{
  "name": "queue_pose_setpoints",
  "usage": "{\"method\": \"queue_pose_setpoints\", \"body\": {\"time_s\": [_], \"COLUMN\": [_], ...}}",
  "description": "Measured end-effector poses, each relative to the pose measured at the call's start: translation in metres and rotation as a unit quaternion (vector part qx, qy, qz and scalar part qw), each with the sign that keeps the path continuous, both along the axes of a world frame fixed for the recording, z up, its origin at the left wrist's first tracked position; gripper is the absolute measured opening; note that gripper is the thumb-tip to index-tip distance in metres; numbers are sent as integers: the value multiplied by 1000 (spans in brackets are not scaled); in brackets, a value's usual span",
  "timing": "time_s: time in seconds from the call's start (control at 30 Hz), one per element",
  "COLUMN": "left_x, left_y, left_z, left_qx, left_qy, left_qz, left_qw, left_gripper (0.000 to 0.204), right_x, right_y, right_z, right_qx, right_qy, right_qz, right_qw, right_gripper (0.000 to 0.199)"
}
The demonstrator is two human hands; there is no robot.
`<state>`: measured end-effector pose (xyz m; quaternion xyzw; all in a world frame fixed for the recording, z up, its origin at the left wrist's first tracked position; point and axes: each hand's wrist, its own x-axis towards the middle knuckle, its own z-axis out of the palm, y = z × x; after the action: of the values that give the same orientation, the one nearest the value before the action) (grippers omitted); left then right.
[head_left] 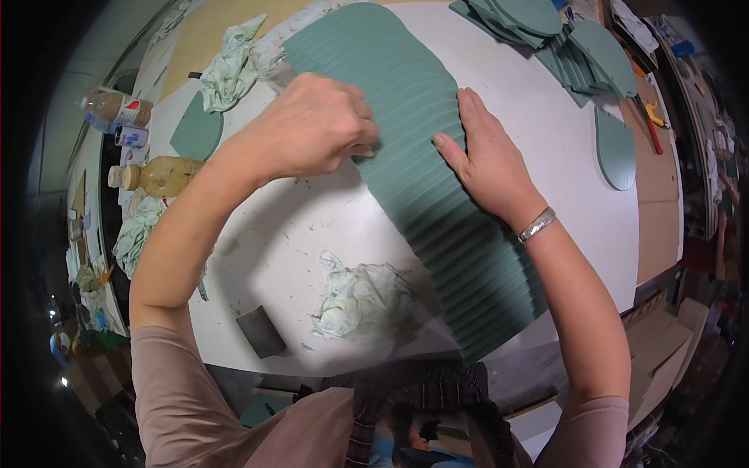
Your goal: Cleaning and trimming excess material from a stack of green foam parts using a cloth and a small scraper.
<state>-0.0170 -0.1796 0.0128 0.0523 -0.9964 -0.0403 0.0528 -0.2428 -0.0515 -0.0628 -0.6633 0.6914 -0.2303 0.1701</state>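
Note:
A long green panel [413, 168] with ridges across it and a wavy edge lies at a slant over the white tabletop, reaching toward my body. My left hand [324, 125] is closed at the panel's left edge, knuckles up, its fingertips against the surface. Whatever may be pinched in those fingers is hidden. Flat on the right side of the panel rests my right hand [495, 160], fingers stretched out and thumb apart. Left of the panel's near end sit a crumpled, green-stained cloth [365, 300] and a small dark grey block [261, 331].
Stacked smooth and ridged green pieces [573, 58] fill the far right, with one rounded piece [615, 148] apart. A red-handled tool [649, 125] lies beyond. To the left are a bottle of yellowish liquid [168, 176], a jar [121, 107] and another stained cloth [232, 66].

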Motion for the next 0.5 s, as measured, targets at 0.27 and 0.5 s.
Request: {"method": "queue_pose_setpoints", "body": {"time_s": [0.27,0.5], "left_x": [9,26], "left_y": [3,6], "left_z": [6,0], "left_qx": [0,27], "left_qy": [-24,17], "left_qz": [-12,50], "left_qw": [1000,998], "left_gripper": [14,17], "right_x": [1,0], "right_y": [0,1], "right_z": [0,-4], "right_qx": [-8,-19], "right_qy": [7,28], "right_qz": [-4,-8], "right_qw": [1000,999], "right_gripper": [72,73]}}
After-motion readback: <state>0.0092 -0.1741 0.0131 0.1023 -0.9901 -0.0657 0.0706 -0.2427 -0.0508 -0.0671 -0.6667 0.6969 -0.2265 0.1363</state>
